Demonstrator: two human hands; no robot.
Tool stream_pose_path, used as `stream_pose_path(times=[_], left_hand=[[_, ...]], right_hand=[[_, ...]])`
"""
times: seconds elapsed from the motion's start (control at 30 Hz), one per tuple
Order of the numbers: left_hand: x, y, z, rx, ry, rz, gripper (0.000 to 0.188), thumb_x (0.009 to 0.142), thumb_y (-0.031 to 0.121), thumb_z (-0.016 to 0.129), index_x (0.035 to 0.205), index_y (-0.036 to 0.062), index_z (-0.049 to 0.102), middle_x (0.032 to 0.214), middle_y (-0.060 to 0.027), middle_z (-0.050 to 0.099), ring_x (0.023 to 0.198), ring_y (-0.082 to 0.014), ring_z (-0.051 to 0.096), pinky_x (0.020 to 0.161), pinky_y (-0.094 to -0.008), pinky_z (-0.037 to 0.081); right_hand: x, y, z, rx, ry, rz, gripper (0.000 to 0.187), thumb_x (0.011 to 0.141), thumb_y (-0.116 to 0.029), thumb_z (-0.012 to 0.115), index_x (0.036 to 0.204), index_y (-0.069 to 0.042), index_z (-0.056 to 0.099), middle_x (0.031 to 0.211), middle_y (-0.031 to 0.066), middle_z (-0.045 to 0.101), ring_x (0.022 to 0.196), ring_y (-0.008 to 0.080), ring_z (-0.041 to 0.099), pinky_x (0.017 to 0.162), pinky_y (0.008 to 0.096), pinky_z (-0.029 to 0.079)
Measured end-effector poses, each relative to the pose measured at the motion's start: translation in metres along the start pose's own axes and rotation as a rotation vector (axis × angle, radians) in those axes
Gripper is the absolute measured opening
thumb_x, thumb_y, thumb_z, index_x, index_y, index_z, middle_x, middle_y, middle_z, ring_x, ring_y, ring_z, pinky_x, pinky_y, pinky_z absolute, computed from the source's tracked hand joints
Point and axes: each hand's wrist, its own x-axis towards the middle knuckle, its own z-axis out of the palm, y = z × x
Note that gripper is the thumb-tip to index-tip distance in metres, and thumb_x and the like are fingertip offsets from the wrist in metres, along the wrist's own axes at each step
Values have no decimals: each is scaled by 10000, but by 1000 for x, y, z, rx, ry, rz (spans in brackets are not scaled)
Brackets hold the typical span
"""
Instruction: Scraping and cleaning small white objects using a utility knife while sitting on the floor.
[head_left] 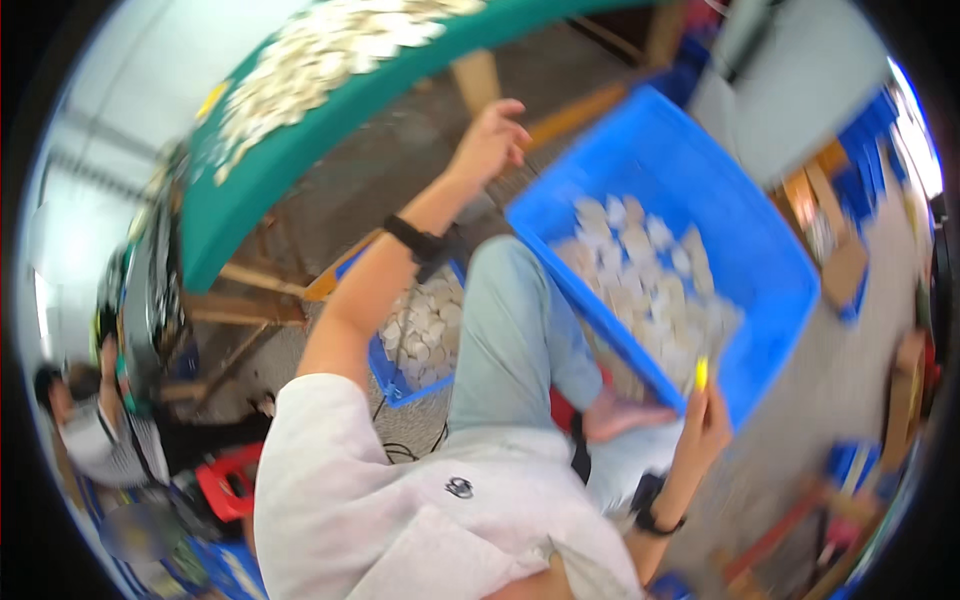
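Observation:
My left hand (490,142) is raised in front of me, between the green-covered table (225,235) and a large blue crate (655,120). Its fingers are loosely bent and apart, with nothing seen in them. Low on the right, my right hand (708,425) is by the crate's near corner. Between its fingertips is a small, bright yellow, stick-like piece (701,373), too blurred to name more exactly. Many pale, flat, rounded pieces (640,265) lie in the tilted crate. Similar pale pieces (330,55) are spread over the table.
A smaller blue crate (405,393) with more pale pieces stands left of my bent knee (505,275). Wooden supports (260,280) hold the table. Another person (100,425) sits at the far left, near a red stool (228,482). Cardboard boxes (845,265) stand at the right.

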Motion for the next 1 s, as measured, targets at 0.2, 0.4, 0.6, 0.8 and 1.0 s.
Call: stream_pose_path(times=[0.2,0.4,0.6,0.8,1.0], left_hand=[[-15,20,88,597,-611,128,388,830,33,448,1217,36,471,1008,-109,589,786,-152,568,716,-274,460],[-26,-41,197,653,-913,483,414,792,70,481,1205,55,501,1053,-169,571,908,-311,567,763,-376,460],[-57,-94,298,1238,-1471,430,388,775,-6,437,1145,53,539,1070,-172,580,1006,-322,542,860,-417,429],[-86,-178,343,1416,-1972,385,384,733,79,609,1115,108,591,1150,-162,561,1039,-292,556,818,-397,460],[-104,-159,347,1747,-1788,299,229,674,161,707,859,31,675,901,-151,652,832,-298,630,686,-395,495]], right_hand=[[14,54,-2,149,242,249,270,865,-154,582,1034,56,597,720,13,549,614,57,425,524,208,343],[5,74,-6,283,255,328,251,856,-145,596,1035,30,613,690,-35,514,591,36,385,491,196,289],[-5,82,-26,412,295,384,263,851,-133,599,1052,35,608,769,-4,570,658,39,469,569,160,364],[-17,91,-66,507,469,413,256,860,-125,598,1055,40,608,830,26,600,715,50,514,612,162,399],[-24,103,-89,587,578,350,239,866,-119,590,1067,7,617,770,-1,570,632,24,452,526,155,327]])
